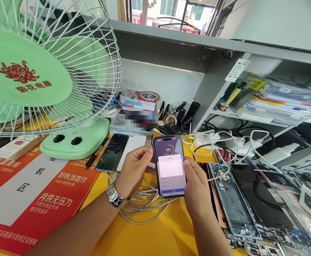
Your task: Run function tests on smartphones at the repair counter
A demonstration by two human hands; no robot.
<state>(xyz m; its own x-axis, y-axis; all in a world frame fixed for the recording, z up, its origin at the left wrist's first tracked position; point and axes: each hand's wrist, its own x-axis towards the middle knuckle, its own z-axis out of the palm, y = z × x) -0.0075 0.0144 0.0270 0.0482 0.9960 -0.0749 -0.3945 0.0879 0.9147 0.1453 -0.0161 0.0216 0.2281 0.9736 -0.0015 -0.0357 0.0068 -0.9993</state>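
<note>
A lit smartphone (170, 183) stands tilted toward me above the yellow table, its screen showing a 65% ring and a pale pop-up box. My right hand (197, 183) grips its right edge, thumb along the side of the screen. At the left edge, my left hand (134, 167) is closed, thumb and finger together against the phone; a metal watch (114, 196) is on that wrist. Behind the left hand lie a phone with a cracked dark screen (112, 152) and a white phone (132, 146). A coiled white cable (145, 215) rests below the hands.
A green fan (75, 140) fills the left side, above a red printed mat (54, 199). Phone frames (231, 199) and loose screens (260, 195) pile up on the right. Tangled white cables (211, 142) run below a grey shelf (214, 89). Red tape (148, 96) sits on stacked boxes (138, 104).
</note>
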